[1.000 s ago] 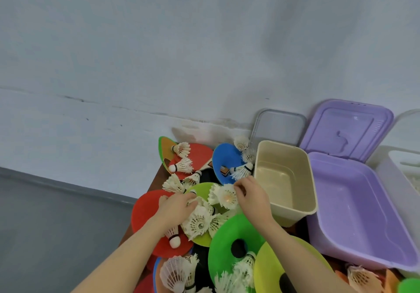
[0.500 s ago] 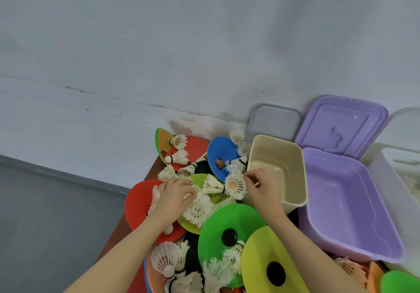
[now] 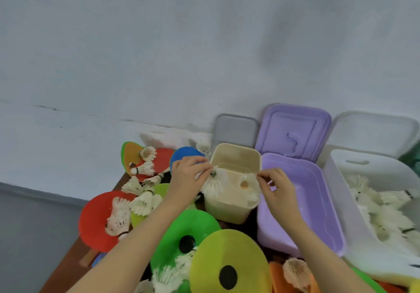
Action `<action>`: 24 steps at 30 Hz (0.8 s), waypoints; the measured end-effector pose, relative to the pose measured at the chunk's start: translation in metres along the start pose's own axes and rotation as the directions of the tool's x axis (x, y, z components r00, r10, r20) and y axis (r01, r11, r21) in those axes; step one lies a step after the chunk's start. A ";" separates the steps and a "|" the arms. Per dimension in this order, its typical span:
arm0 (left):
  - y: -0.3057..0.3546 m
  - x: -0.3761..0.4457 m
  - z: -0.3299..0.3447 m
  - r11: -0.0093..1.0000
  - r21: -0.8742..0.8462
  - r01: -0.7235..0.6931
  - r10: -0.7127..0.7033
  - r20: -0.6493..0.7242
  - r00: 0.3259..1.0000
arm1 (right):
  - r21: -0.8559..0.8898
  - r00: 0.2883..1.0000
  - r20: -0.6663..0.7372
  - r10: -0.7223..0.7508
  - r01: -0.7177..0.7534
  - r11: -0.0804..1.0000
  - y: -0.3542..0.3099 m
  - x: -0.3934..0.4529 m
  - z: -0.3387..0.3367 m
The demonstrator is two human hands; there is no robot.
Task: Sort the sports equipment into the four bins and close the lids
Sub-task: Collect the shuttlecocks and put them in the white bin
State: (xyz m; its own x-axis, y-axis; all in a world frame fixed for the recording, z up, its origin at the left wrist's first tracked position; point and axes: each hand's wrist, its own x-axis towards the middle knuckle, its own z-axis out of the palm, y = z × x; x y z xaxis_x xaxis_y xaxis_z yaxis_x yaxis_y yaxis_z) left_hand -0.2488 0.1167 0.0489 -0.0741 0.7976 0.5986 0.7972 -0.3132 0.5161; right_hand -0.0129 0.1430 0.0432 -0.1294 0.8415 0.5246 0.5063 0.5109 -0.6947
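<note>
My left hand pinches a white shuttlecock at the left rim of the beige bin. My right hand pinches a second shuttlecock over the beige bin's right side, beside the purple bin. Both shuttlecocks are blurred. Loose shuttlecocks lie among coloured flat discs at the left: a red disc, a green disc and a yellow disc. The white bin at the right holds several shuttlecocks.
Three lids lean on the wall behind the bins: grey lid, purple lid, clear lid. A blue disc and a red-orange paddle lie at the back left. The brown table edge drops off at the left.
Both hands lifted from the pile of discs and moved right, each carrying a shuttlecock, and now hold them over the beige bin. The view swung right, showing the white bin.
</note>
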 end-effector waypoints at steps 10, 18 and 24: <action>0.158 0.056 0.150 0.972 -0.112 -0.205 0.215 0.095 0.972 | -0.110 0.970 -0.231 0.075 -0.103 0.989 0.107 0.000 -0.173; 0.261 0.074 0.255 0.963 -0.214 -0.163 0.217 0.260 0.941 | -0.143 0.918 -0.337 0.210 -0.270 0.952 0.173 0.002 -0.273; 0.285 0.103 0.301 0.993 -0.094 -0.065 0.094 0.350 0.932 | -0.189 0.877 -0.359 0.318 -0.403 0.896 0.217 0.032 -0.287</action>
State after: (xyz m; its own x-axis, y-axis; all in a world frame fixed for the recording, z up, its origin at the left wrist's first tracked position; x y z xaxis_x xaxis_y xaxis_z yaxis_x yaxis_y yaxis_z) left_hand 0.1508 0.2646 0.0727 0.2155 0.8943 0.3922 0.7404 -0.4115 0.5314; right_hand 0.3372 0.2300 0.0506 0.3541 0.8376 0.4159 0.6669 0.0857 -0.7402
